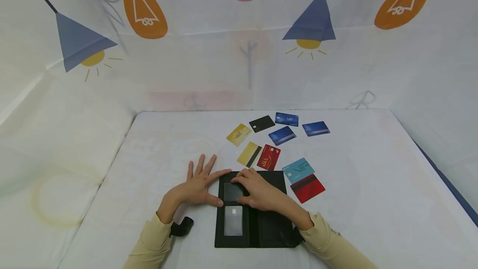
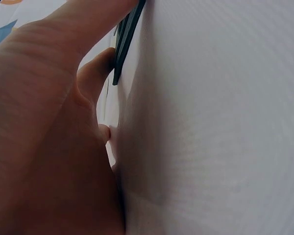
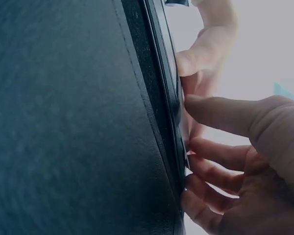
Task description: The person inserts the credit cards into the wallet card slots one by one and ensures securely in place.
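Working over the upper clear window [image 1: 230,194] of a black bifold card holder [image 1: 274,227], the right hand [image 1: 261,192] has its fingers bent, tips nr the window's top edge, thumb lower down on the spine side; can't tell if a thin card or sleeve is pinched btwn them. The left hand [image 1: 196,188] is splayed wide w/ nothing in its grasp — thumb and index touch the holder's left edge and top left corner, other fingers straight out over the white table [image 1: 168,144].

Step in hand is prob. fitting or adjusting something at that upper pocket, w/ the left hand bracing. Next move likely calls for a light fingertip push or slide along the window, base pinned so it doesn't skid.

Holder lies spread flat on the table's near part: matte black, stitched line visible in the right wrist view, spine [image 1: 254,231] down the middle. Left panel has two windows, one above the other; the upper looks dark grey, the lower window [image 1: 233,221] pale & glossy. Right panel is plain dark, its upper part partly behind the right hand. Loose cards lie beyond & to the right — incl. a teal VIP card [image 1: 298,170] and a red striped card [image 1: 308,188] just beside the holder.
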The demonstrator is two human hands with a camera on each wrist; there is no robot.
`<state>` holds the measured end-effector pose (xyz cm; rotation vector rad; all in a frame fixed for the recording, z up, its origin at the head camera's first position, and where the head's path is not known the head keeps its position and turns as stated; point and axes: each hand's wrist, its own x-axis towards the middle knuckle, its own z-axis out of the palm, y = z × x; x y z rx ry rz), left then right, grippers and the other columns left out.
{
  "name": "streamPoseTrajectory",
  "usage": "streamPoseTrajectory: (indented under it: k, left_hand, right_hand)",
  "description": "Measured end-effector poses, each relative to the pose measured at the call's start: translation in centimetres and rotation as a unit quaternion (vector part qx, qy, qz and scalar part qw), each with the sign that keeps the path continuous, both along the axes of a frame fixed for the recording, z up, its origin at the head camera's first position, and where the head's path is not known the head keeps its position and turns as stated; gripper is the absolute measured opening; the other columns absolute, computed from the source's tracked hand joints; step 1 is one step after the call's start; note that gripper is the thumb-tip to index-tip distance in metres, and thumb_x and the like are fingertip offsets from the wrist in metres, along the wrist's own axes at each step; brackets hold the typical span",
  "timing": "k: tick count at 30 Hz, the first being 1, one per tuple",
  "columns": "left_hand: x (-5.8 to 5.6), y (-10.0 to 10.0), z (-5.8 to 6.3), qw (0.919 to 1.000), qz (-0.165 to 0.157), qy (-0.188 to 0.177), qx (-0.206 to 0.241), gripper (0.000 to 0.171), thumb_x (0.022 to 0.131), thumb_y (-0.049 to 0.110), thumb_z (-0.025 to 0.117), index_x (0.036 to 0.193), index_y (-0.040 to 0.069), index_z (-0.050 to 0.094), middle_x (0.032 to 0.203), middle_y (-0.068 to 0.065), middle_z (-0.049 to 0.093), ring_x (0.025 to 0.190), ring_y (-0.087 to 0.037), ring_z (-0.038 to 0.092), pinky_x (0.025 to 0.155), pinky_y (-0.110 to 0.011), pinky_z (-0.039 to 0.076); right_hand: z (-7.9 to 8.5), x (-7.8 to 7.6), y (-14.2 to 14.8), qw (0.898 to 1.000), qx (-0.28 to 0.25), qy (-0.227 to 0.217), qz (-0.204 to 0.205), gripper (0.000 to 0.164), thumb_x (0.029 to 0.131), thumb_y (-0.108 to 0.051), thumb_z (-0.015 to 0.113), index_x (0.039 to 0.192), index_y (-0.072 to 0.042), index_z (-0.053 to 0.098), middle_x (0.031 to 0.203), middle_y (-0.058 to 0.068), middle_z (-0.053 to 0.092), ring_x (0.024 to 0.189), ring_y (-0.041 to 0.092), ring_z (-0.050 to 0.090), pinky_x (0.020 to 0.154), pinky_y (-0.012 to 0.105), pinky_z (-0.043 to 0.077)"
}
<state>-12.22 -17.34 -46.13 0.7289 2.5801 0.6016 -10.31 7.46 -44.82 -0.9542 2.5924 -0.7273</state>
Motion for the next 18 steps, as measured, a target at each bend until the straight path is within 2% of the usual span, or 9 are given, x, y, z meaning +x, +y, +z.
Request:
streamPoseTrajectory:
  k: [4, 11, 18]
  left_hand:
    - [-0.05, -0.01, -0.09, 1.0, 0.0, 0.002, -0.003, 0.091, 0.075, 0.058, 0.079, 0.152, 0.032, 0.039, 0.166, -0.016, -0.005, 0.147, -0.045, -0.021, 0.11, -0.069, -0.016]
    - [-0.02, 0.03, -0.02, 1.0, -0.001, 0.005, -0.001, 0.091, 0.075, 0.058, 0.079, 0.152, 0.032, 0.039, 0.166, -0.016, -0.005, 0.147, -0.046, -0.021, 0.11, -0.069, -0.016]
    - [0.01, 0.08, 0.15, 1.0, 0.0, 0.004, 0.002, 0.09, 0.075, 0.056, 0.079, 0.152, 0.031, 0.039, 0.166, -0.017, -0.005, 0.147, -0.046, -0.02, 0.11, -0.069, -0.016]
  right_hand:
    - [0.06, 0.03, -0.01, 1.0, 0.005, -0.005, -0.001, 0.051, 0.088, -0.028, 0.076, 0.132, -0.01, 0.059, 0.131, 0.005, 0.052, 0.124, 0.021, 0.044, 0.107, 0.042, 0.043]
    - [0.24, 0.13, 0.05, 1.0, 0.002, -0.008, 0.003, 0.041, 0.086, -0.028, 0.078, 0.123, -0.013, 0.064, 0.126, 0.004, 0.052, 0.122, 0.021, 0.043, 0.107, 0.043, 0.044]
    - [0.21, 0.23, 0.08, 1.0, 0.008, 0.007, 0.012, 0.036, 0.087, -0.028, 0.078, 0.119, -0.016, 0.067, 0.127, 0.004, 0.052, 0.123, 0.022, 0.044, 0.107, 0.044, 0.044]
